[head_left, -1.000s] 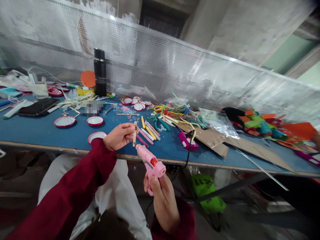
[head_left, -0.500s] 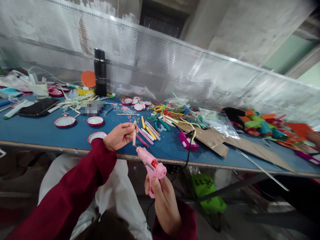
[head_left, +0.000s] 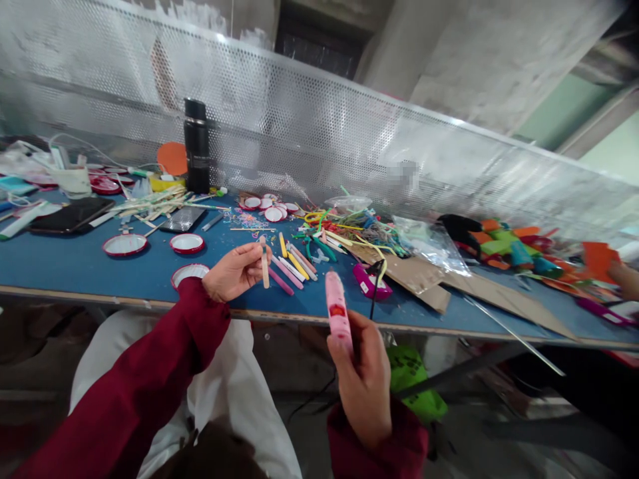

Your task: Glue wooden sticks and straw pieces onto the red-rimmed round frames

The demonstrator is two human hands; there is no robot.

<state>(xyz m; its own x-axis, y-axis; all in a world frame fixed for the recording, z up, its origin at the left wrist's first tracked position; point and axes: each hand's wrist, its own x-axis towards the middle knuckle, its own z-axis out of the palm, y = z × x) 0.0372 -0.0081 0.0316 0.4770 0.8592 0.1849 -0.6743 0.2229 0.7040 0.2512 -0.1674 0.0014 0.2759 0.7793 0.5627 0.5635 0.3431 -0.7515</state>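
Pinched between the thumb and fingers of my left hand (head_left: pixel 234 271) is a small wooden craft stick (head_left: pixel 265 266), held upright just above the table's front edge. My right hand (head_left: pixel 363 379) is wrapped round a pink hot glue gun (head_left: pixel 338 307), whose nozzle points away from me over the table. A gap separates the glue gun from the stick. Behind the stick lie several coloured pens (head_left: pixel 294 263). Close to my left wrist is a red-rimmed white jar lid (head_left: pixel 190 274), with another lid (head_left: pixel 187 243) behind it.
A black bottle (head_left: pixel 197 150) stands at the back left, near loose sticks (head_left: pixel 158 201) and a phone (head_left: pixel 72 215). To the right are a purple device (head_left: pixel 372 282), cardboard (head_left: pixel 417 276) and coloured pipe cleaners (head_left: pixel 344 226). Another person's hand (head_left: pixel 626 276) holds orange material at the far right.
My right hand has moved the glue gun right, away from the stick, and turned it to point forward. The left hand has hardly moved and still holds the stick.
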